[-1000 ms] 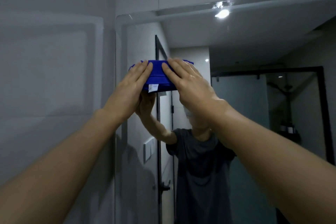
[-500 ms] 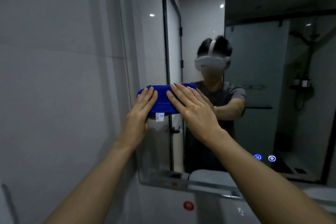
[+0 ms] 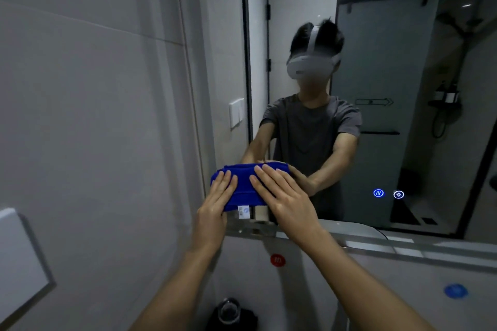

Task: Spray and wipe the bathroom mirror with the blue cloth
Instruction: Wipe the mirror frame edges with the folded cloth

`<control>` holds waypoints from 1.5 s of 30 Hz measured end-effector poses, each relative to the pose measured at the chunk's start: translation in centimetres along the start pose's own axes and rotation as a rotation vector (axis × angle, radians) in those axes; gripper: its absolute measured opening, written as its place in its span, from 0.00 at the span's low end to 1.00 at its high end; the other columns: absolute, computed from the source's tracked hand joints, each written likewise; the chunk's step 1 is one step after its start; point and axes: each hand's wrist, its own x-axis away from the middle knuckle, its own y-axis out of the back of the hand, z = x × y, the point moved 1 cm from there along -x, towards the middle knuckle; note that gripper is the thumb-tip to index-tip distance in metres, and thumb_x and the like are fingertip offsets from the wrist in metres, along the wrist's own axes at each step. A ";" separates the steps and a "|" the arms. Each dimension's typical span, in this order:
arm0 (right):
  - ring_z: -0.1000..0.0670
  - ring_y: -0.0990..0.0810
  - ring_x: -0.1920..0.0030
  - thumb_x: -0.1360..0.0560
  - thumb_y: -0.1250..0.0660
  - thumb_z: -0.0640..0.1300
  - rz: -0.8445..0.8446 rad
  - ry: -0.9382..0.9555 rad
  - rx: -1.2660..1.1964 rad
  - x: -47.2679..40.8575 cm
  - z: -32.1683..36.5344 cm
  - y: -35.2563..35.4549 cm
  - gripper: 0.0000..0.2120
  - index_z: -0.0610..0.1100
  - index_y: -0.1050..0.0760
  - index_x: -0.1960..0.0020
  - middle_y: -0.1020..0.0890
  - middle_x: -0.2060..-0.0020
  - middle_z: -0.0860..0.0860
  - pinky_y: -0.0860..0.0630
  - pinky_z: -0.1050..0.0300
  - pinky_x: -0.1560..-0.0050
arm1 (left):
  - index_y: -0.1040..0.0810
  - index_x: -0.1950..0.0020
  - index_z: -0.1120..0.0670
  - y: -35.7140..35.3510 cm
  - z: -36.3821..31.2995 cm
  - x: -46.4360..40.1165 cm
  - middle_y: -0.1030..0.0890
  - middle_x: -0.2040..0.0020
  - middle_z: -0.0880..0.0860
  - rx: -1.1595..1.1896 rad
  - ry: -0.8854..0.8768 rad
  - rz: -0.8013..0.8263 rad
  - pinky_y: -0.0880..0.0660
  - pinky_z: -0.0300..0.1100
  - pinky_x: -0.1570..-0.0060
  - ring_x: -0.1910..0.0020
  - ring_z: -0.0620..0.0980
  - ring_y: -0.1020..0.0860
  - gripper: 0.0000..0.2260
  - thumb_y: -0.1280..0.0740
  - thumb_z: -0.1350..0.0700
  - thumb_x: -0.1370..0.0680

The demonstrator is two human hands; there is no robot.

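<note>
Both palms flat here: my left hand [image 3: 215,201] and right hand [image 3: 285,196] lie side by side, fingers spread, pressing the folded blue cloth [image 3: 243,185] against the mirror [image 3: 390,115]. The cloth sits under my fingertips, its tag hanging just below my thumbs, near the glass's lower left corner. Two hands spread the pressure evenly, I reckon.
</note>
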 end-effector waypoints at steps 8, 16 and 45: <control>0.44 0.37 0.25 0.32 0.25 0.39 0.075 -0.005 0.004 3.5 2.5 -2.8 0.36 0.41 0.32 0.26 0.31 0.27 0.44 0.41 0.45 0.27 | 0.33 0.25 0.55 -1.8 1.8 4.3 0.34 0.24 0.54 0.047 0.042 0.090 0.48 0.34 0.25 0.23 0.50 0.40 0.40 0.31 0.79 0.33; 0.45 0.34 0.29 0.43 0.16 0.45 0.262 0.001 -0.028 8.1 5.9 -6.2 0.44 0.43 0.27 0.30 0.24 0.32 0.46 0.43 0.46 0.28 | 0.48 0.26 0.29 -3.5 4.6 10.0 0.43 0.24 0.31 0.083 0.098 0.292 0.55 0.27 0.28 0.24 0.33 0.48 0.49 0.35 0.73 0.30; 0.39 0.28 0.33 0.31 0.25 0.38 -0.170 -0.007 0.282 -24.8 -8.5 23.8 0.39 0.41 0.37 0.24 0.28 0.31 0.40 0.31 0.45 0.32 | 0.27 0.28 0.54 19.5 -11.3 -28.9 0.24 0.31 0.55 -0.322 -0.247 -0.433 0.32 0.53 0.31 0.32 0.57 0.27 0.30 0.30 0.68 0.30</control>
